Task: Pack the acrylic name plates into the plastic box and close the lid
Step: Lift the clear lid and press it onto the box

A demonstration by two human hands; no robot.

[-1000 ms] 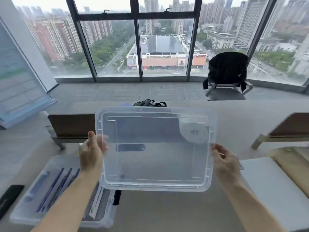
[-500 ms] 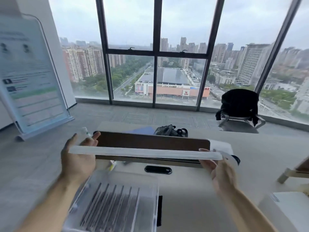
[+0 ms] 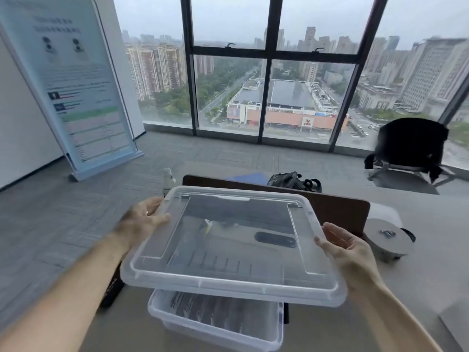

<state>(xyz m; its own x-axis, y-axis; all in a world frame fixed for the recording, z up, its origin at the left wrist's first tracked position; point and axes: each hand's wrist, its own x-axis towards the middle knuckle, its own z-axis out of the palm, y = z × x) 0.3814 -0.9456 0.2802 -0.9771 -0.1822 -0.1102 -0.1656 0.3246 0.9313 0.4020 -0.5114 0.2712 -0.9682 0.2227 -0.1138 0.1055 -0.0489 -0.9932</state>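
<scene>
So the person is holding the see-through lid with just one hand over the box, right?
Not one hand: the head view shows both the left hand and the right hand holding the see-through lid over the box.

Both forearms were bare, with no sleeves in view. The left hand (image 3: 142, 222) wore a thin ring; the right hand (image 3: 350, 252) was blurred.

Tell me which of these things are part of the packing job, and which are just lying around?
Part of the job: lid, held by left hand and right hand; plastic box; name plates inside.

Lying around: tape roll, black bag, chair, poster stand.
</scene>
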